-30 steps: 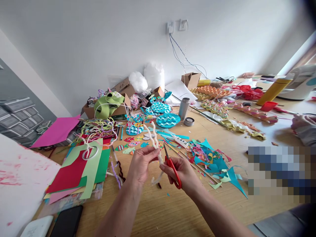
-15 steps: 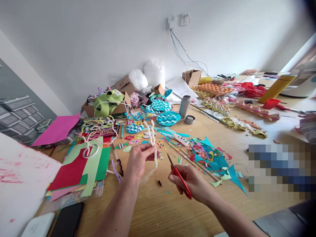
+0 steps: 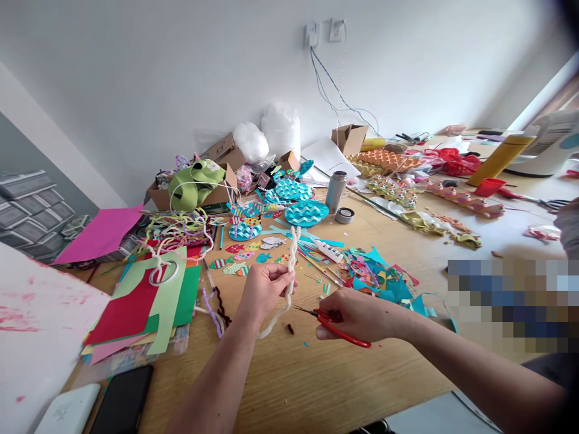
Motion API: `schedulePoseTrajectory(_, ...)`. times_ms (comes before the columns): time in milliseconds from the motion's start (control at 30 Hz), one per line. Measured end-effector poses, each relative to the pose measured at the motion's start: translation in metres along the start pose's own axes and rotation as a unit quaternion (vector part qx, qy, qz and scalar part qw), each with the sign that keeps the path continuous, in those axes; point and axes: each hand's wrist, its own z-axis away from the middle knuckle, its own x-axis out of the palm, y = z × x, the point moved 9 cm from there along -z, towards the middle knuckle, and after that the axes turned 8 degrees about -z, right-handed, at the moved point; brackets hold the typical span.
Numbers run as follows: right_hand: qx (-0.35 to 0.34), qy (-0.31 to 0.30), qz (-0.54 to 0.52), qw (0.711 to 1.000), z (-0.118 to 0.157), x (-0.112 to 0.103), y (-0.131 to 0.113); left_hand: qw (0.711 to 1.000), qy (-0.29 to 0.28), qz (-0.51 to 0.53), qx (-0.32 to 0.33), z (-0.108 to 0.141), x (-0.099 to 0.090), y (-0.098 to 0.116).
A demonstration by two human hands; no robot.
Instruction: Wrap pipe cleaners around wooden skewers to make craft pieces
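White twisted yarn (image 3: 292,259) is pinched between the thumb and fingers of my left hand (image 3: 266,290), its upper part standing up and its loose tail curving down toward my forearm. My right hand (image 3: 350,316) is closed round the red-handled scissors (image 3: 339,331), whose dark tips point left at the lower part of the yarn, a small gap away. A small dark brown scrap (image 3: 290,329) lies on the table below the yarn. Paper fish (image 3: 244,255) are spread beyond my left hand.
Coloured paper sheets (image 3: 136,301) and a black phone (image 3: 122,401) lie at the left. Blue paper scraps (image 3: 393,286), a glue tube (image 3: 329,251) and a grey bottle (image 3: 336,193) are beyond my right hand. Another person's sleeve (image 3: 567,229) shows at the right edge.
My left hand and the yarn have moved slightly right, and the tail now hangs in a curve. The scissors have turned flatter, their tips pointing left and lying nearer the yarn.
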Motion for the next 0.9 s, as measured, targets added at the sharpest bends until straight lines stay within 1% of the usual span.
schedulePoseTrajectory(167, 0.007, -0.011, 0.015, 1.0, -0.007, -0.001, -0.006, 1.0, -0.012, -0.015, 0.003, 0.001, 0.004, 0.0)
schedulePoseTrajectory(267, -0.004, -0.014, 0.008, 1.0, -0.01, -0.001, -0.009, 1.0, -0.014, -0.02, 0.004, 0.002, 0.005, 0.001)
schedulePoseTrajectory(433, -0.002, -0.015, -0.012, 1.0, -0.013, 0.001, -0.007, 0.999, -0.015, -0.029, 0.002, 0.001, 0.006, 0.0)
schedulePoseTrajectory(633, 0.01, -0.012, -0.031, 0.999, -0.011, 0.0, -0.002, 0.999, -0.021, -0.029, -0.005, 0.0, 0.008, -0.003)
schedulePoseTrajectory(767, 0.024, -0.014, -0.019, 0.999, -0.009, 0.0, -0.002, 0.999, -0.021, -0.027, -0.005, -0.001, 0.008, -0.005)
schedulePoseTrajectory(900, 0.035, -0.012, -0.009, 0.999, -0.006, 0.0, -0.003, 0.999, -0.037, -0.027, 0.003, -0.001, 0.013, -0.006)
